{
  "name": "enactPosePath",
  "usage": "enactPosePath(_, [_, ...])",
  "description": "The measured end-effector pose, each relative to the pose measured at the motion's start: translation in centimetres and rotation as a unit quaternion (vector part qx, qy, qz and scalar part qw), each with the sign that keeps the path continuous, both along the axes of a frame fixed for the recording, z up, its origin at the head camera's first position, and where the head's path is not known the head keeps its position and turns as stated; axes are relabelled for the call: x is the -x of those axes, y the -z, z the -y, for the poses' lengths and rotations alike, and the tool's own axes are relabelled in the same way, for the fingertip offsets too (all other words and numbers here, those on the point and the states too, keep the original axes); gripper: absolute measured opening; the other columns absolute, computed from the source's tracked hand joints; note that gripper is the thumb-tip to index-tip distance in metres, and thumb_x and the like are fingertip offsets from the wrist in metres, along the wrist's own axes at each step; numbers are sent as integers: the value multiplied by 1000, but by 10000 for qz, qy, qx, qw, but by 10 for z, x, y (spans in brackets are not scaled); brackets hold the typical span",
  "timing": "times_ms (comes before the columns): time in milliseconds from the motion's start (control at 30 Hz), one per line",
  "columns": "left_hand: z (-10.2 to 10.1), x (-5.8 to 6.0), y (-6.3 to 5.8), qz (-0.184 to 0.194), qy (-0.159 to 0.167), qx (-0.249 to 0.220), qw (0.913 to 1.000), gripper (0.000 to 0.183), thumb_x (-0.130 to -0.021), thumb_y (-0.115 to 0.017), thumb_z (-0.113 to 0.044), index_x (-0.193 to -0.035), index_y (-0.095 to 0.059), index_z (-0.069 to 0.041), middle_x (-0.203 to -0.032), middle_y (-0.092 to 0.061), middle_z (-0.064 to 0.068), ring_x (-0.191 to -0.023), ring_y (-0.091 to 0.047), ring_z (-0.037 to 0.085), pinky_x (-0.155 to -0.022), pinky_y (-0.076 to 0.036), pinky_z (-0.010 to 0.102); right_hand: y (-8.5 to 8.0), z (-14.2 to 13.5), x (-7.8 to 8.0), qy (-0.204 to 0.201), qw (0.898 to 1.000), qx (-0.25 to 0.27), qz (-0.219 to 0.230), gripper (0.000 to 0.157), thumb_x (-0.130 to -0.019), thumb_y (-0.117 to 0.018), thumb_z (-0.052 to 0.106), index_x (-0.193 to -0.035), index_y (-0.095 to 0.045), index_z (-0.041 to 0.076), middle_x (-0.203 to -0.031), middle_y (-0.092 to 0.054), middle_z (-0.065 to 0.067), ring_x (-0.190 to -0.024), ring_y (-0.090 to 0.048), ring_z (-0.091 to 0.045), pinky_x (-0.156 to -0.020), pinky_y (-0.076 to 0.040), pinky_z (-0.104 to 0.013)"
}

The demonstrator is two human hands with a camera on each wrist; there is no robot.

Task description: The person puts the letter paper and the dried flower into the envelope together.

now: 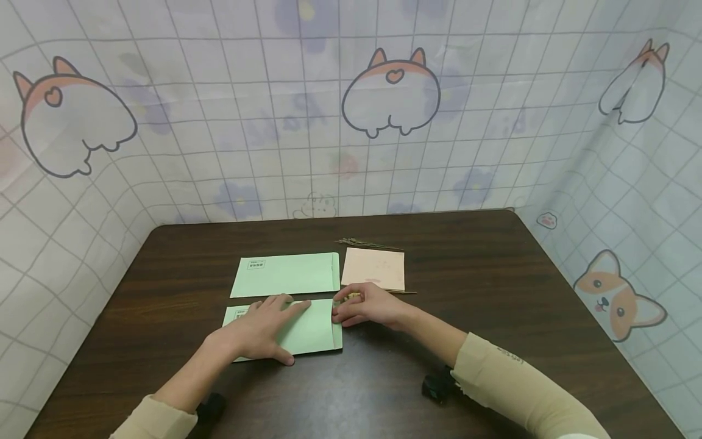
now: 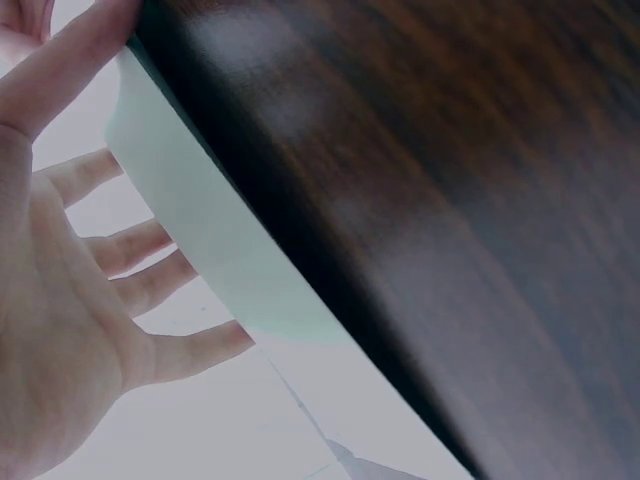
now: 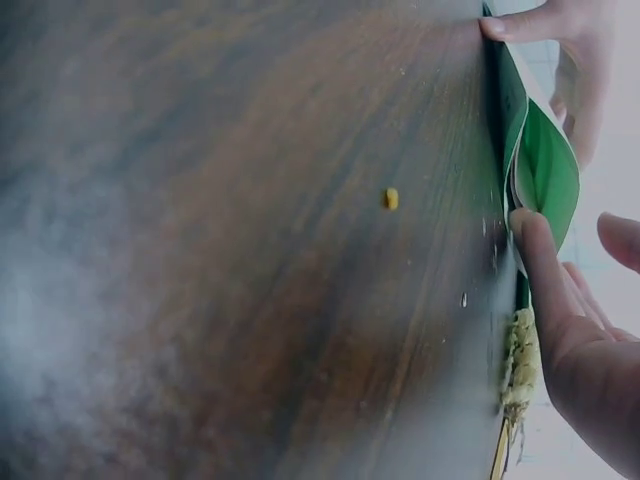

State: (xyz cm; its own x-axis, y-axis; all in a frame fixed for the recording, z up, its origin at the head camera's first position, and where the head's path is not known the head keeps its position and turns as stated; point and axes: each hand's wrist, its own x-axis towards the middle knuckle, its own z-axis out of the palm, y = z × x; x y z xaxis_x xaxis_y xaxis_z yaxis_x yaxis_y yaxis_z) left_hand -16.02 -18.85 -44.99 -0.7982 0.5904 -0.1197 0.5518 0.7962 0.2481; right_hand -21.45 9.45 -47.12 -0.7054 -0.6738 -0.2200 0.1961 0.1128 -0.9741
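My left hand (image 1: 260, 329) rests spread across the nearer pale green envelope (image 1: 315, 329), its thumb by the front edge. In the left wrist view its fingers (image 2: 150, 290) are apart and straight. At the envelope's right end is my right hand (image 1: 373, 306), fingertips right at the mouth. The right wrist view shows this mouth (image 3: 552, 165) bulging apart, with thin paper edges inside and one finger (image 3: 540, 250) at the lower lip; another digit stands clear. A dried stalk with pale yellow flower heads (image 3: 520, 365) lies beside the hand, partly hidden by it in the head view.
Behind lies a second green envelope (image 1: 287, 274) with a printed box at its left. Right of it are square pinkish-beige papers (image 1: 375, 268), with a thin dried sprig (image 1: 367, 244) beyond. A small yellow bit (image 3: 391, 198) and several crumbs dot the dark wooden table (image 1: 482, 274).
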Motion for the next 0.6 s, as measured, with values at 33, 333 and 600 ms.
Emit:
enactPosePath(33, [0, 0, 0, 16, -9, -3, 10000, 102, -74, -90, -50, -157, -43, -15, -141, -47, 12, -131, -45, 31, -100, -40, 60, 0, -1, 0, 6, 10000, -5, 12, 34, -100, -64, 0, -131, -55, -11, -117, -70, -23, -107, -71, -35, -92, -56, -45])
enactPosePath(333, [-2, 0, -3, 72, 62, -92, 9999, 103, -74, -91, -47, -158, -41, -13, -141, -46, 13, -130, -45, 34, -102, -38, 60, -4, -23, 2, 5, 9995, -165, -263, 33, -100, -65, 2, -128, -57, -14, -118, -69, -28, -106, -70, -38, -91, -57, -46])
enactPosePath(600, [1, 0, -5, 140, -6, -89, 9999, 102, -75, -90, -47, -158, -41, -14, -142, -47, 12, -131, -46, 33, -101, -38, 61, -8, -51, 7, 159, 9972, -472, -553, 28, -100, -67, 8, -121, -64, -12, -113, -69, -26, -101, -70, -36, -88, -58, -46])
